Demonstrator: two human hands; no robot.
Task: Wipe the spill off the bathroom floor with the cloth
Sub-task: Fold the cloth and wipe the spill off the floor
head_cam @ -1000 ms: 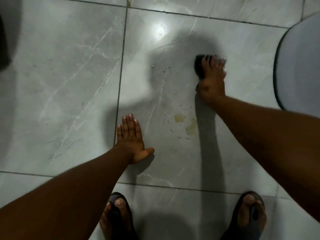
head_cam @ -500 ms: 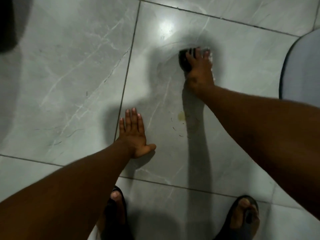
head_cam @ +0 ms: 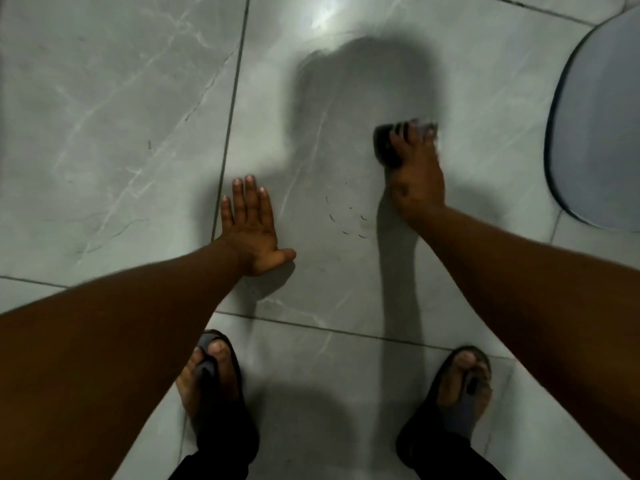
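We see the cloth (head_cam: 388,144) as a small dark wad on the grey tiled floor (head_cam: 104,133), in the upper right of the middle tile, its far edge blurred. The right hand (head_cam: 417,174) lies on top of it, fingers (head_cam: 398,140) stretched forward and pressing it flat against the tile; whether the thumb curls under the cloth we cannot tell, since the hand covers that side. Only the left part of the cloth shows past the fingers.

Just nearer to us and left of that hand, a few thin dark curved marks (head_cam: 346,220) and a faint yellowish trace sit on the tile: what shows of the spill. They lie between the two hands, apart from the cloth, beside the shadow of the right forearm.

The left hand (head_cam: 251,226) is planted palm down on the same tile, fingers together and pointing away, thumb spread out to the side, holding nothing. Its little-finger side lies right by the grout line (head_cam: 230,123) that runs up the floor.

To the right, well apart from the cloth, a rounded pale grey object with a dark rim (head_cam: 595,133) reaches in from the edge of the view; we cannot tell what it is. At the bottom, two feet in dark sandals, the left foot (head_cam: 211,379) and the right foot (head_cam: 464,386), stand on the nearer tiles behind a cross grout line. A broad shadow (head_cam: 363,81) covers the tile beyond the hands, and a bright reflection (head_cam: 320,13) shines near the top.
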